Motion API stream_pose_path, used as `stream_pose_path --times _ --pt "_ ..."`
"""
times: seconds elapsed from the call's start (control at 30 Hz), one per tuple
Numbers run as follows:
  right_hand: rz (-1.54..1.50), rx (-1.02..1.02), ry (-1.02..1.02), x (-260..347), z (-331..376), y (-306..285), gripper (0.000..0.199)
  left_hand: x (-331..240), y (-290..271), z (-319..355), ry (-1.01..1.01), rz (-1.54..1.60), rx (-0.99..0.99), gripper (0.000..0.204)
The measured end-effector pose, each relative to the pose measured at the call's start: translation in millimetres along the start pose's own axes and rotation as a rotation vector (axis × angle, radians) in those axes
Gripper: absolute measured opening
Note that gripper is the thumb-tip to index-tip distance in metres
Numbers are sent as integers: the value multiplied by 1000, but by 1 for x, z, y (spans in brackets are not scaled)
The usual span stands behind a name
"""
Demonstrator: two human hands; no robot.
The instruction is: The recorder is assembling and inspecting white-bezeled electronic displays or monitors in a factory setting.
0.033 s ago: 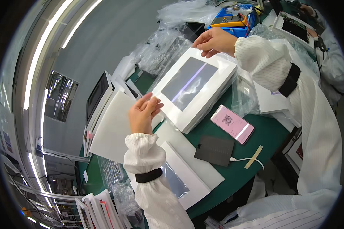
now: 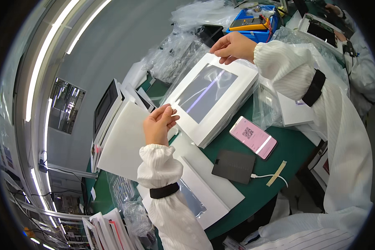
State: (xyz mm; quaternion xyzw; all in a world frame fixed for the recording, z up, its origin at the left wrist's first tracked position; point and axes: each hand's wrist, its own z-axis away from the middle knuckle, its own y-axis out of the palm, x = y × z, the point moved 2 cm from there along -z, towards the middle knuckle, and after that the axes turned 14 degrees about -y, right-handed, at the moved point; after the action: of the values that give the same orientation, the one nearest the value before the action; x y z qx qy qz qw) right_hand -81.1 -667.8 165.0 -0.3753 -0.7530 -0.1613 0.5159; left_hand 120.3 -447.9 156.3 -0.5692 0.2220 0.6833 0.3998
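Observation:
A white-framed panel with a grey screen [image 2: 208, 92] lies tilted across the green table, with thin clear plastic [image 2: 233, 118] showing along its edges. At the panel's far corner, my right hand [image 2: 234, 46] is closed in a pinch. My left hand [image 2: 158, 123] pinches at the nearer left corner, thumb against fingers. Both seem to hold the edge of the clear plastic, which is hard to see between the fingertips. A second white-framed panel [image 2: 214, 213] lies partly under my left forearm, on a white foam sheet [image 2: 233, 194].
A phone [image 2: 253, 137] with a pink screen lies right of the panel, beside a dark flat box [image 2: 234, 166] with a white cable taped down. Crumpled plastic bags [image 2: 171, 58] and a yellow multimeter [image 2: 249, 23] are at the back. Foam sheets [image 2: 123, 139] stand at left. Another person works at far right.
My left hand has shifted slightly right and down. Reflections on the panel's screen have changed a little; my right hand stays at the far corner.

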Motion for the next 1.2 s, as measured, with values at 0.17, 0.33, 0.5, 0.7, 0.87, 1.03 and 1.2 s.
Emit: stream_pose_path --times 0.17,0.33,0.5,0.7,0.87,1.03,1.2 --pt "350 -41 -39 -46 -21 -4 20 19 16 -33 -129 -49 -66 29" --pt "340 -38 -4 -65 -25 -1 14 36 10 -56 -117 -204 -121 42" --pt "521 -64 -17 -79 -28 4 14 37 19 -58 -80 -421 -241 59" --pt "552 -104 44 -96 -33 15 17 57 15 -72 -20 -566 -392 52" --pt "604 -114 58 -98 -31 25 19 60 14 -74 53 -632 -470 57" --pt "631 -106 37 -107 -30 27 21 57 23 -67 12 -745 -476 63" --pt "891 -174 -164 -110 -20 34 34 63 28 -62 289 -969 -612 58"
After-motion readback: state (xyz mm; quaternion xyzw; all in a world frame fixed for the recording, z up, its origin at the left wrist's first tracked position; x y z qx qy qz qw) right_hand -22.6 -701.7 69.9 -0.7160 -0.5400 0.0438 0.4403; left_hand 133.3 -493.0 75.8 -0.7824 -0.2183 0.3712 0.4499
